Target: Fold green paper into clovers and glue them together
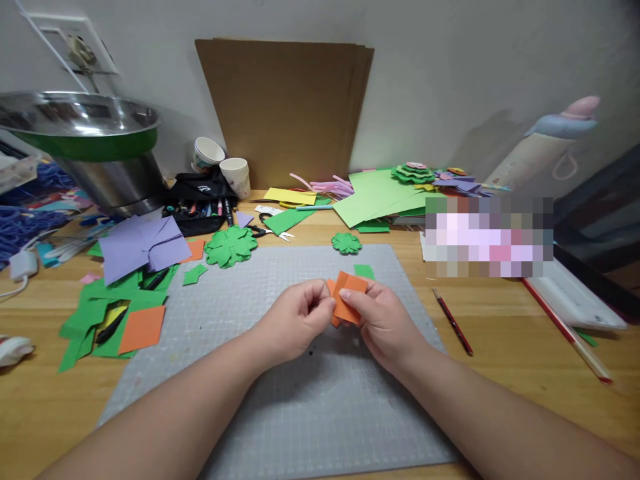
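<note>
Above the grey cutting mat [240, 413], my right hand [387, 320] pinches a folded piece of orange paper [349, 300], its thumb lying across the front. My left hand [300, 317] is closed at the paper's left edge, thumb and forefinger pressed together there. Several orange layers show near that edge. Beyond the hands, a small green paper flower [347, 243] and a green paper scrap [364, 271] rest at the mat's far side. A larger green paper flower [231, 247] lies at its far left corner.
Purple paper [145, 247], green scraps [90, 317] and an orange square [143, 329] lie left. Scissors [280, 233] are behind the mat, a dark red pencil [453, 322] right of it. Cardboard [285, 107] leans on the wall. A metal bowl [115, 113] stands back left.
</note>
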Tool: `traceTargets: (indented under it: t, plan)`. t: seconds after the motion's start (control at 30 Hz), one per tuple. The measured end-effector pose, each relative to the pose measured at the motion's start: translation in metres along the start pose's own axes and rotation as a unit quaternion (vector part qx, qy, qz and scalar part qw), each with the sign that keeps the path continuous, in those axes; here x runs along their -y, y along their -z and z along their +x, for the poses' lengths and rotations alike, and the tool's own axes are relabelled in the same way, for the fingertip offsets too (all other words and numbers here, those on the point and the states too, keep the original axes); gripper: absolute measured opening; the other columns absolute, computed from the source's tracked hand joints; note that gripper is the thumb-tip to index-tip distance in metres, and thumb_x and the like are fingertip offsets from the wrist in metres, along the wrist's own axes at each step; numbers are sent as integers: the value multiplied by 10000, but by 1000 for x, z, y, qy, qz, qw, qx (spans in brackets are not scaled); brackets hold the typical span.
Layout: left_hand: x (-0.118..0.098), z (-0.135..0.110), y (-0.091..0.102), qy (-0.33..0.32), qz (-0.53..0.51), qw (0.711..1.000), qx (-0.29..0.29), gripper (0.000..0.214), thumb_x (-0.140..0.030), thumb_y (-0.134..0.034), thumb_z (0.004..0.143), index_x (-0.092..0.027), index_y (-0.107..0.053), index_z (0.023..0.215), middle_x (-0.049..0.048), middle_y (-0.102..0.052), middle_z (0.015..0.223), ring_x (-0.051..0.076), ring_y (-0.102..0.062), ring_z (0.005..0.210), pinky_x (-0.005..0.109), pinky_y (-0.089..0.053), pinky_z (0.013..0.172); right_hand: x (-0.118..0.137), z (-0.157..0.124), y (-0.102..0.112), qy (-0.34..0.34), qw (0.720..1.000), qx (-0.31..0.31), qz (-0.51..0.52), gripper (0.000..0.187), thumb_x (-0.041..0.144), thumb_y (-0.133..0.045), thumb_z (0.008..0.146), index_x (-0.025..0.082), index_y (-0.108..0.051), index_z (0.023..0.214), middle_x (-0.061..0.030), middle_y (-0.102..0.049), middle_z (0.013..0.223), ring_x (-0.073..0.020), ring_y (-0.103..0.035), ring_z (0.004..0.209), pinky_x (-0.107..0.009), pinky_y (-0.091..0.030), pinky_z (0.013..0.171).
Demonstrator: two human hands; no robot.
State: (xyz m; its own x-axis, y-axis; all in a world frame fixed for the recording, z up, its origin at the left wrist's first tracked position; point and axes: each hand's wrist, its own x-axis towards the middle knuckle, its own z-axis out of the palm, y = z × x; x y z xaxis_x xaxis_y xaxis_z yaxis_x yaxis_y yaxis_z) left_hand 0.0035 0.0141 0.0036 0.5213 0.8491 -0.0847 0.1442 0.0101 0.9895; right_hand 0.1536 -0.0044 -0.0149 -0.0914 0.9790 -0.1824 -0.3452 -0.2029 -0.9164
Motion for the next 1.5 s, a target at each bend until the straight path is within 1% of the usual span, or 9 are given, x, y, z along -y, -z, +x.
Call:
traceTargets:
  t: [0.17,0.33,0.5,0.7,0.93,1.1,1.3,1.37,1.5]
  plan:
    - [1,2,3,-20,36,999,-33,278,-307,-443,863,-192,-437,610,-39,-448,582,105,-410,559,233,-333,548,4,1,6,52,996,14,-65,174,334,-689,752,189,-602,791,14,-599,703,-134,-524,627,-265,-414,612]
    - [9,5,8,-132,264,954,-56,152,-322,-589,824,-223,-613,937,47,-616,994,214,-539,963,367,-405,868,14,9,15,193,962,-163,-102,129,299,-614,803,209,-552,734,36,-532,660,-124,-478,600,-263,-395,596]
    - [21,13,3,-134,432,888,-76,603,-365,-756,680,-281,-520,1229,87,-499,1281,298,-409,1223,494,-291,1011,16,18,18,168,955,-244,-21,142,301,-620,747,215,-517,700,42,-509,625,-124,-459,545,-258,-372,510]
    - [17,22,3,-84,433,870,-221,484,-371,-743,700,-211,-560,1119,98,-546,1154,301,-469,1118,477,-342,947,12,15,19,139,971,-170,-98,158,338,-646,753,198,-586,794,31,-555,672,-121,-467,576,-257,-365,532]
    - [-7,1,2,-207,265,931,-140,25,-239,-605,834,-227,-609,855,29,-670,899,200,-583,911,338,-415,835,28,-4,7,187,942,-8,-277,26,208,-630,759,209,-608,771,9,-639,756,-166,-581,737,-309,-440,711]
    - [-9,-6,11,-268,400,860,-170,98,-197,-566,856,-223,-604,769,28,-674,843,196,-578,846,343,-385,769,40,-14,7,335,843,33,-420,95,133,-588,812,224,-605,793,-21,-661,844,-184,-591,825,-338,-443,778]
    - [2,-24,12,-341,672,657,-20,216,-146,-440,903,-183,-612,780,54,-651,840,211,-529,802,361,-352,722,21,-27,28,461,546,167,-679,193,129,-463,926,186,-640,873,-65,-673,874,-204,-517,814,-368,-370,737]
    - [5,-31,5,-298,700,648,38,192,-131,-451,881,-166,-623,803,59,-627,816,217,-524,788,361,-371,715,13,-30,33,440,519,201,-705,211,135,-442,941,177,-646,905,-67,-667,859,-196,-506,791,-359,-359,722]
    - [5,-43,-13,-187,692,692,77,195,-85,-475,801,-150,-640,882,75,-626,887,231,-540,808,362,-426,702,9,-33,35,381,543,224,-714,180,162,-464,943,171,-641,911,-53,-649,833,-183,-500,773,-348,-354,719]
